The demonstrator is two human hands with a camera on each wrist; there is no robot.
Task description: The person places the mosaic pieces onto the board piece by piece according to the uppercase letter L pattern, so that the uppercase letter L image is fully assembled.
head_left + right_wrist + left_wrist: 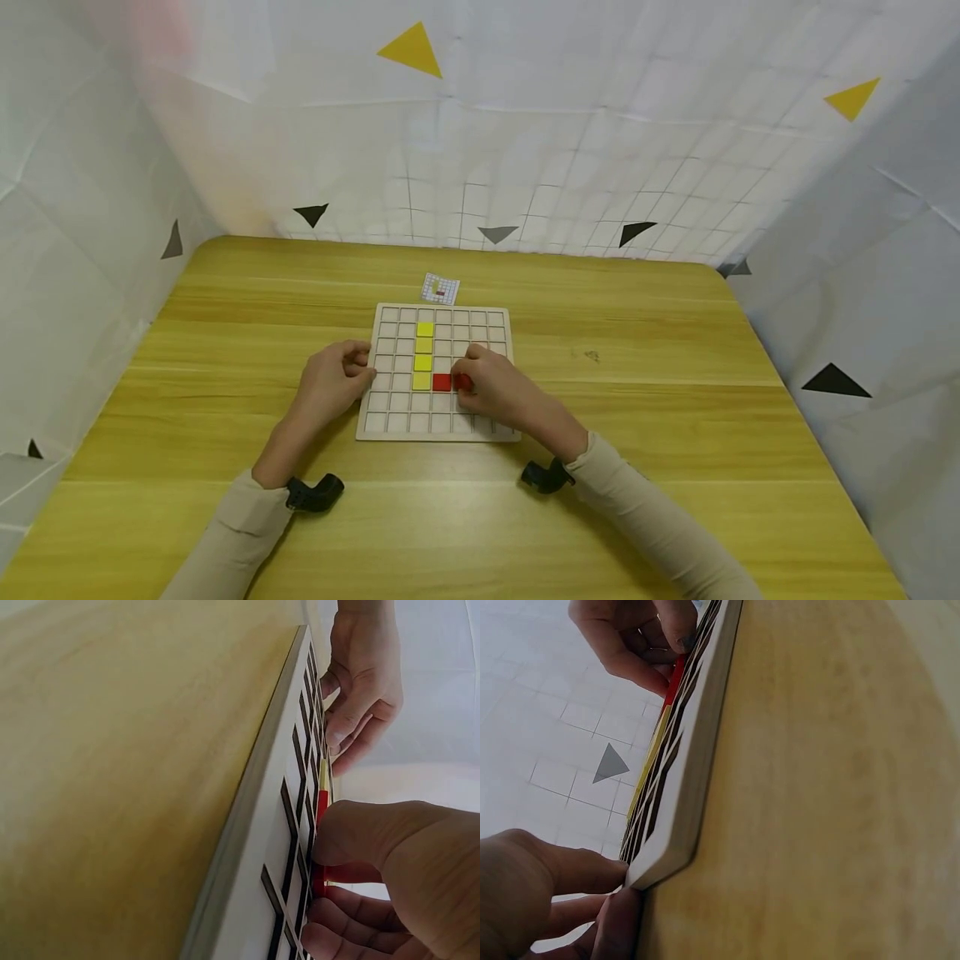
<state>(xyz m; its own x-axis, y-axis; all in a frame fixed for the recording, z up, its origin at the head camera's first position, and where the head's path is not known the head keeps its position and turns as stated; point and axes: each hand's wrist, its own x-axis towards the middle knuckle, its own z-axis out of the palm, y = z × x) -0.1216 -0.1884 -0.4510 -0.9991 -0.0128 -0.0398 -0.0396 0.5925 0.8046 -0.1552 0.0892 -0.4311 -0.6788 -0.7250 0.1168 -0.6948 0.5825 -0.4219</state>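
Observation:
A square wooden grid board (400,402) lies flat, with a column of several yellow tiles (423,362) in its cells. A red tile (442,382) sits to the right of the lowest yellow one. Beside it, my right hand (495,387) pinches another red tile (463,382) between thumb and fingers, right at the grid's surface. That tile (319,879) is partly covered by the fingers in the right wrist view. My left hand (330,379) holds the board's left edge, thumb (585,870) at the rim and bent fingers along the side.
Behind the board, a small printed card (440,288) shows a grid pattern with coloured cells. The wooden table (637,508) meets white sheeting (525,167) at the back and sides. Black wrist-worn devices (315,493) sit at both sleeve cuffs.

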